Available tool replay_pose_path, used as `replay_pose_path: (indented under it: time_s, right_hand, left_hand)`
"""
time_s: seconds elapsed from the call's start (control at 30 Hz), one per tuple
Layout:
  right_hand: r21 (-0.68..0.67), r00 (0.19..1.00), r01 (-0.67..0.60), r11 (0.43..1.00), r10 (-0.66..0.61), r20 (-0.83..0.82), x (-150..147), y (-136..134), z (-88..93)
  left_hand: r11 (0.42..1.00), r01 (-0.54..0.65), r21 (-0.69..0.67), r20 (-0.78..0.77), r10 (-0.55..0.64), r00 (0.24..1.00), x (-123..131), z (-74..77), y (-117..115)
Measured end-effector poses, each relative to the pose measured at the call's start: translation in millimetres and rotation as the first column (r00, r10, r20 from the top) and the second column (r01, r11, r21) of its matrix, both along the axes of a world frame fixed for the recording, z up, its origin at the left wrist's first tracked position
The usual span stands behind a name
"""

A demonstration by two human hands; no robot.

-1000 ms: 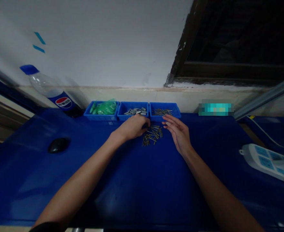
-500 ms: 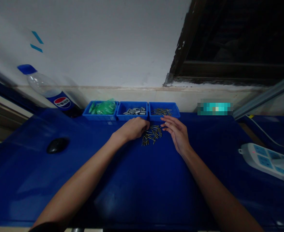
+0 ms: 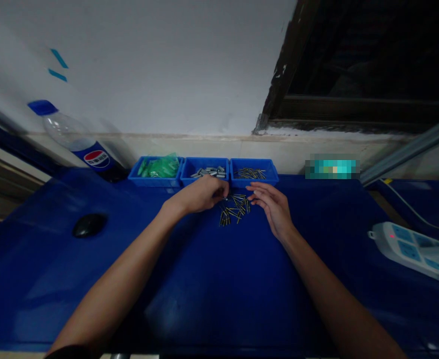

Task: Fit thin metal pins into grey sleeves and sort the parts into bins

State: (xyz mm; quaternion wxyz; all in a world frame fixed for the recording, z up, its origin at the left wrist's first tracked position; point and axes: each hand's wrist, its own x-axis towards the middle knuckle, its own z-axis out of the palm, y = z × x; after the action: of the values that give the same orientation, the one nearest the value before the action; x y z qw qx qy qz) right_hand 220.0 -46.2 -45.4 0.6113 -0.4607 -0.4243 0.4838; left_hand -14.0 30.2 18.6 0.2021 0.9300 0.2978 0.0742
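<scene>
Bench edge point(image 3: 204, 345) lies well nearward; far trays point(image 3: 254, 183) hold green plastic point(image 3: 163, 167), metal pieces point(image 3: 215, 172), pins point(image 3: 251, 173). Right grip point(image 3: 273, 203) wide; left grip point(image 3: 203, 193), can't tell.

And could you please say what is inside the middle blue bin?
The middle blue bin holds short silvery pieces; whatever lies beneath them is covered, and the left hand hides part of the bin's front.

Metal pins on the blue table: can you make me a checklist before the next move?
1. Loose metal pins in view between both hands: ok.
2. Pins lined up neatly: not ok, they lie scattered and crossing.
3. Left hand gripping something firmly: cannot tell, its curled fingers hide it.
4. Right hand close beside the pins: ok.
5. Three blue bins side by side: ok.
6. Bottle away from the hands: ok.
</scene>
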Motion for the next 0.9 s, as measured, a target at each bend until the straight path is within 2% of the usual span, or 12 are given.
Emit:
replay_pose_path:
  time_s: [0.27,0.47,0.63,0.9]
  right_hand:
    - [0.002,1.0,-0.007,1.0,0.007,0.024,0.6,-0.3,-2.0]
    - [-0.033,0.989,-0.059,0.998,0.063,0.133,-1.2,-1.0,1.7]
    - [-0.074,0.985,-0.17,0.983,0.168,-0.031,-5.0,-4.0,4.7]
    - [-0.088,0.977,-0.169,0.982,0.154,-0.149,-7.0,-3.8,6.8]
  left_hand:
    - [1.0,-0.005,-0.019,0.123,0.007,0.992,-2.4,13.3,-4.2]
    - [0.998,0.029,-0.061,0.297,-0.01,0.955,0.6,23.8,-11.8]
    - [0.994,0.051,-0.1,0.38,-0.009,0.925,5.4,25.3,-15.5]
    - [0.991,0.065,-0.118,0.403,-0.011,0.915,8.5,21.3,-15.2]
